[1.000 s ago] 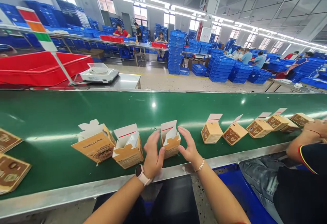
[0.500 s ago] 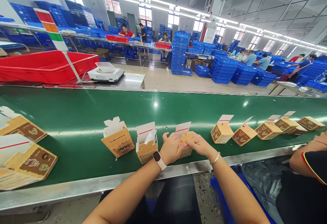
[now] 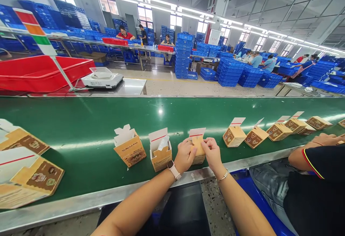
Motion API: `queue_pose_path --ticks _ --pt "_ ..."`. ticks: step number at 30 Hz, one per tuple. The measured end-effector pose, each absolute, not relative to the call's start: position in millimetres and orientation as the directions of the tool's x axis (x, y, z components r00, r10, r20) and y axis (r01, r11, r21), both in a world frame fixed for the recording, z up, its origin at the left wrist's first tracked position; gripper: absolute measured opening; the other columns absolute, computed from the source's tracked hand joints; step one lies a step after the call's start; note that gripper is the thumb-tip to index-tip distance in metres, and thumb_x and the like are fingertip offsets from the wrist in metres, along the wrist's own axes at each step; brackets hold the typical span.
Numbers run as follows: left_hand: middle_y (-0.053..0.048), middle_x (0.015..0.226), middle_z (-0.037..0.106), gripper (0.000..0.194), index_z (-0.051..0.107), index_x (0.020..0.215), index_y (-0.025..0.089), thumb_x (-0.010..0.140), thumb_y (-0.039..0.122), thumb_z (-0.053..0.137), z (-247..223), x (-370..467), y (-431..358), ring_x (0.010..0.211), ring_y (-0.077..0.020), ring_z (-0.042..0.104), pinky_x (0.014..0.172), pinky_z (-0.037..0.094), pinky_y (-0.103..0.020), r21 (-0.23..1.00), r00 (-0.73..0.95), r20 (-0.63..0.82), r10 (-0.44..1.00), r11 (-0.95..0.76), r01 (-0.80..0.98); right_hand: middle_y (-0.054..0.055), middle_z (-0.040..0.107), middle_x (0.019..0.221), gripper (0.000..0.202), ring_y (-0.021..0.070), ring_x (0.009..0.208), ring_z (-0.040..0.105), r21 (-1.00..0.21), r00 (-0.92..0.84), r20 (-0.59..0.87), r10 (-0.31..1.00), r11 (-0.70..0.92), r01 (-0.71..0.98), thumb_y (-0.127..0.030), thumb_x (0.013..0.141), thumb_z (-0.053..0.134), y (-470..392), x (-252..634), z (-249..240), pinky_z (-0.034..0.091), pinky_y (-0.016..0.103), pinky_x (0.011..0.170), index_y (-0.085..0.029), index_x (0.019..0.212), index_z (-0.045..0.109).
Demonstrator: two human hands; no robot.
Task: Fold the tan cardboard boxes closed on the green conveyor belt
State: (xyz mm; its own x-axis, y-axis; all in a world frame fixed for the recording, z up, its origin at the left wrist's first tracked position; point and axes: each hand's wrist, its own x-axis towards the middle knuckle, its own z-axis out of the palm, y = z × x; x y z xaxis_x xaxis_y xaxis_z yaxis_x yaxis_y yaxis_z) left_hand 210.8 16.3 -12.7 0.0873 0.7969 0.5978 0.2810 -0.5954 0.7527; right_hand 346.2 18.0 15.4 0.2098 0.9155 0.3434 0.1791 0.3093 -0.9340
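Observation:
A small tan carton (image 3: 198, 152) stands on the green conveyor belt (image 3: 105, 114) between my two hands, its white flap with a red line raised at the back. My left hand (image 3: 185, 154) grips the carton's left side, fingers curled at its top edge. On the other side, my right hand (image 3: 212, 151) pinches the upper right edge. Left of my hands is an open carton (image 3: 161, 155) with a clear plastic packet (image 3: 162, 144) inside. Beyond it stands another carton (image 3: 131, 149) with its white flaps up.
More cartons (image 3: 33, 178) lie at the belt's left end. A row of cartons (image 3: 234, 136) runs to the right, where a co-worker's arm (image 3: 307, 146) reaches over the belt edge. Behind the belt are a red tray (image 3: 81, 69), a scale (image 3: 104, 79) and stacked blue crates (image 3: 183, 56).
My right hand has drawn back from across the carton's top to its right edge, and the tan front shows more. The view has shifted slightly; the co-worker's arm reaches further in.

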Motion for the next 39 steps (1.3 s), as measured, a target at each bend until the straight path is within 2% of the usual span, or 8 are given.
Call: queue_pose_path --ticks 4,11,20,23,26,30,33,39 --pt "-0.008 0.102 0.058 0.02 0.05 0.08 0.018 0.073 0.03 0.064 -13 223 19 0.096 -0.0193 0.059 0.083 0.049 -0.034 0.917 -0.153 0.39 0.908 -0.398 -0.031 0.003 0.05 0.08 0.041 0.0187 0.083 0.055 -0.911 0.266 0.378 0.887 0.304 0.279 -0.05 0.074 0.061 15 358 8 0.046 0.032 0.074 -0.022 0.052 0.041" --pt "-0.004 0.087 0.06 0.024 0.046 0.09 0.018 0.074 0.012 0.063 10 246 31 0.079 -0.0135 0.062 0.074 0.051 -0.028 0.928 0.023 -0.189 0.982 0.186 -0.322 0.005 0.065 0.085 0.03 0.0202 0.074 0.063 -1.0 0.219 -0.028 0.975 -0.028 -0.003 -0.035 0.064 0.068 25 372 2 0.051 0.032 0.062 -0.021 0.085 0.053" --pt "-0.004 0.083 0.061 0.021 0.049 0.089 0.016 0.075 0.006 0.06 32 272 43 0.074 -0.0162 0.064 0.073 0.053 -0.033 0.839 0.147 -0.41 0.9 0.435 -0.327 0.007 0.067 0.085 0.031 0.0226 0.075 0.064 -0.992 0.255 -0.119 0.96 -0.108 -0.058 -0.031 0.06 0.065 34 386 3 0.052 0.034 0.064 -0.018 0.087 0.056" --pt "-0.008 0.095 0.062 0.028 0.047 0.098 0.016 0.075 0.012 0.063 31 272 29 0.09 -0.0184 0.063 0.084 0.05 -0.035 0.914 0.059 -0.282 0.958 0.287 -0.287 0.012 0.062 0.098 0.037 0.0268 0.091 0.062 -1.0 0.467 0.002 0.884 0.011 -0.016 -0.041 0.069 0.059 25 386 4 0.052 0.042 0.077 -0.018 0.097 0.052" --pt "-0.011 0.111 0.06 0.037 0.049 0.105 0.017 0.072 0.017 0.065 21 255 -9 0.107 -0.021 0.057 0.094 0.045 -0.037 0.994 0.029 0.058 0.998 -0.055 -0.091 0.015 0.048 0.119 0.039 0.0277 0.116 0.048 -0.912 0.604 0.41 0.683 0.284 0.297 -0.041 0.079 0.052 4 379 5 0.043 0.049 0.096 -0.02 0.111 0.043" --pt "-0.01 0.102 0.063 0.023 0.055 0.1 0.02 0.078 0.021 0.056 9 211 -69 0.096 -0.0215 0.06 0.078 0.05 -0.034 0.904 0.196 0.387 0.901 -0.412 0.11 0.013 0.036 0.125 0.037 0.028 0.125 0.04 -0.526 0.294 0.843 0.451 0.576 0.625 -0.029 0.083 0.046 -26 363 9 0.038 0.055 0.1 -0.026 0.119 0.035" --pt "-0.005 0.076 0.063 0.009 0.058 0.082 0.02 0.082 0.021 0.049 8 181 -91 0.072 -0.017 0.061 0.065 0.05 -0.028 0.823 0.235 0.489 0.84 -0.534 0.195 0.01 0.041 0.122 0.039 0.0309 0.123 0.041 -0.358 0.088 0.897 0.434 0.593 0.721 -0.026 0.08 0.049 -33 361 11 0.035 0.057 0.1 -0.029 0.118 0.038" --pt "-0.002 0.065 0.061 0.016 0.057 0.072 0.02 0.083 0.025 0.047 3 147 -87 0.058 -0.0144 0.059 0.054 0.048 -0.024 0.823 0.037 0.47 0.882 -0.452 0.345 0.013 0.059 0.111 0.043 0.0356 0.115 0.047 -0.302 0.071 0.728 0.682 0.226 0.926 -0.038 0.084 0.049 -23 390 7 0.009 0.069 0.103 -0.021 0.122 0.043"
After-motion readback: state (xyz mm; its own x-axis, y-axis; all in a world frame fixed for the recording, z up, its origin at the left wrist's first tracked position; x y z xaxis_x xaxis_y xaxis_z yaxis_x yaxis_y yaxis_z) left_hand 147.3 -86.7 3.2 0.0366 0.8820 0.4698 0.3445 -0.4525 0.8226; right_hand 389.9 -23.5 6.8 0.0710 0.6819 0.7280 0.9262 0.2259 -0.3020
